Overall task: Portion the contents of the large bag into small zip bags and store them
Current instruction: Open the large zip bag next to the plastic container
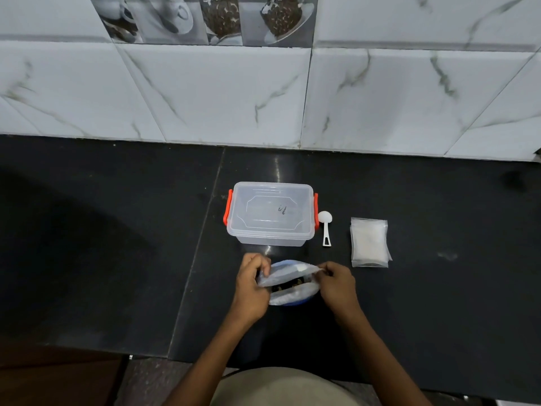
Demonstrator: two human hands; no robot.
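The large bag (288, 284) stands low in the centre of the frame on the dark table (117, 259), its mouth pinched at either side by the left hand (251, 284) and right hand (336, 284), each grip curled onto the plastic. Opening looks to be the step in hand. Next, fetching the white scoop (325, 225) and a small zip bag (369, 243), right of the lidded clear box (270, 213).

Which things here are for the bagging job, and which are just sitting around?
For the job: large clear plastic bag gripped by left hand and right hand; small white plastic scoop; stack of small clear zip bags; lidded clear plastic box with orange clips.
Just there: black stone counter; marble-patterned wall tiles.
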